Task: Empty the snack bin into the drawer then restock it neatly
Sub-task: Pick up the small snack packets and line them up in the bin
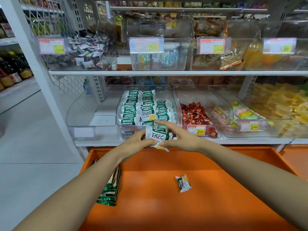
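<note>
A clear snack bin (pixel 175 104) on the lower shelf holds green-and-white snack packets (pixel 133 107) stacked in neat rows. Just in front of the bin, my left hand (pixel 135 141) and my right hand (pixel 179 136) together hold a small bunch of the same packets (pixel 158 135). The left fingers curl round its left side; the right thumb pinches its lower right while the right index finger points out over the bin's front edge. Below lies the open orange drawer (pixel 208 205) with one loose packet (pixel 183 183) in its middle and a pile of packets (pixel 110 189) at its left wall.
An empty clear bin (pixel 90 117) stands left of the snack bin; bins of red candies (pixel 193 114) and yellow sweets (pixel 276 104) stand to the right. More clear bins with price tags (pixel 146 45) fill the upper shelf. Grey floor lies to the left.
</note>
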A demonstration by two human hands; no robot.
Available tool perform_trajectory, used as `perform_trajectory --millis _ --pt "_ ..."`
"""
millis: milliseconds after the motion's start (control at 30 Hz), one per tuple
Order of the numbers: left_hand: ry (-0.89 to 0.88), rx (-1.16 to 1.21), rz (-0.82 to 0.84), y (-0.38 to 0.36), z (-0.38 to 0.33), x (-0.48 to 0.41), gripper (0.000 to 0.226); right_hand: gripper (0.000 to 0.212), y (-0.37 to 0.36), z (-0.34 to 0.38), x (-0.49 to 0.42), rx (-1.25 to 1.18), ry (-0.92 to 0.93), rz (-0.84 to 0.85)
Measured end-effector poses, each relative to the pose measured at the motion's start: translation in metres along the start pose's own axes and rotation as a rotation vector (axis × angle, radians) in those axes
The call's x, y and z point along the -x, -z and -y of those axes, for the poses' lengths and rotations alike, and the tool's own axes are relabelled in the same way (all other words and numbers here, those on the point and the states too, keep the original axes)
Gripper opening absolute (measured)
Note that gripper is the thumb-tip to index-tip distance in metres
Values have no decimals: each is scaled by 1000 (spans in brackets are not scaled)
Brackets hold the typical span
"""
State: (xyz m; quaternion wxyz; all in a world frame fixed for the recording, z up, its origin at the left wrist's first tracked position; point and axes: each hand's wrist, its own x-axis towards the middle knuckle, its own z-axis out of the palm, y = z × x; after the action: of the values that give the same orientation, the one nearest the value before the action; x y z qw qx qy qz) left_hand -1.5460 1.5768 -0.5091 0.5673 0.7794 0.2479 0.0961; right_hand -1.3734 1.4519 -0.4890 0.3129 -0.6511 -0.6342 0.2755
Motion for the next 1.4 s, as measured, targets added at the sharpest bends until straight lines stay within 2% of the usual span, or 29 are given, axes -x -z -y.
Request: perform_trajectory --millis 133,233,333,400,533,700,833,967,1067,1200,1300,1400 --pt "-69 -82 -154 11 -19 -11 52 57 18 12 -30 55 26 -23" --pt "-133 -156 -362 25 -19 -24 67 57 33 14 -60 91 15 -131" --pt "-197 -556 -499 38 -2 -33 61 59 38 2 -92 127 -44 -182" --pt "-239 -740 -489 44 14 -38 61 62 32 -13 -111 202 -99 -149" --pt "-233 -873 -411 46 40 -44 69 63 16 -33 -136 295 -167 -90" --pt "-307 -956 -506 35 44 -40 71 67 17 -31 -135 339 -204 -80" --pt "-401 -1017 -521 16 47 -37 75 64 12 -29 -104 276 -21 -259" --pt "-508 -1050 -582 -11 56 -34 59 27 -2 -33 -48 193 242 -404" --pt "-561 -1062 -464 -37 76 -37 44 19 -20 -63 -6 118 143 -329" --pt "-372 -1052 -65 -80 128 -51 41 19 -54 -146 23 190 -162 -143" --pt "-177 -1035 236 -117 170 -64 47 28 -80 -211 31 237 -420 -43" --pt "-9 -1048 369 -147 213 -79 55 45 -106 -263 35 309 -601 85"
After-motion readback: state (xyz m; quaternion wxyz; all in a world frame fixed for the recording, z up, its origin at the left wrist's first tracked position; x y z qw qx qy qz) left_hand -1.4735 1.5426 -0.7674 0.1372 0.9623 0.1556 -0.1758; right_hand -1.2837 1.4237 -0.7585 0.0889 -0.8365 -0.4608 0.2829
